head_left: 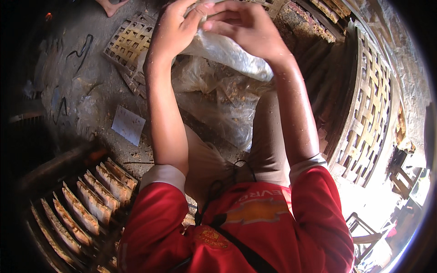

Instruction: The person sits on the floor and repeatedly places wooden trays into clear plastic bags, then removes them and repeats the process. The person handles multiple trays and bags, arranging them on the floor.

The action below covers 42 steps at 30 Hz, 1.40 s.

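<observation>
A clear plastic bag hangs beneath my two hands, above a crumpled plastic sheet that lies around my knees. At the top of the view, the thumb and fingers of my left hand are closed on the gathered upper part of the bag. My right hand meets it there, with curled, slightly blurred fingers also closed at the gathered plastic. The exact pinch is partly hidden by the fingers and cut by the upper edge. Small pale crumbs stick to both forearms.
Woven bamboo trays stand stacked on edge at my right. Another woven tray lies at the far left, near a white paper. A rack of thin upright slabs is at lower left. Someone's bare foot shows at the top.
</observation>
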Tool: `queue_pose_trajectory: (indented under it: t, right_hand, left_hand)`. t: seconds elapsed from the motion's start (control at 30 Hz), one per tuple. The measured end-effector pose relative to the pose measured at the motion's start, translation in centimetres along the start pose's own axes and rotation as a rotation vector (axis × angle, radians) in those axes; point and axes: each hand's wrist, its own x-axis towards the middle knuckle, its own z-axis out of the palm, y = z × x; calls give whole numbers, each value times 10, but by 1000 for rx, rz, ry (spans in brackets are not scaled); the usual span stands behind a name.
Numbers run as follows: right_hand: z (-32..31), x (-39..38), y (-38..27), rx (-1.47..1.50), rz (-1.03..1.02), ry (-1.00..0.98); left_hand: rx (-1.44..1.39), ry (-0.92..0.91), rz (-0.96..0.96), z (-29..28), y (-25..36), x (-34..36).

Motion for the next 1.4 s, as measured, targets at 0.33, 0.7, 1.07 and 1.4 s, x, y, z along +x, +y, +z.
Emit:
queue_pose_trajectory:
  t: [0.33,0.7,1.07,1.4]
  right_hand:
    - [-20,25,-8,50,-73,-198]
    - [-15,42,-28,-169,22,-435]
    - [-59,-25,80,-790,124,-252]
    - [-56,-70,131,-905,369,-104]
  left_hand:
    - [100,-30,-76,-29,4,-12]
    - [116,16,78,-25,9,-13]
    - [232,111,79,-36,-12,-11]
    - [212,311,185,-40,-2,-8]
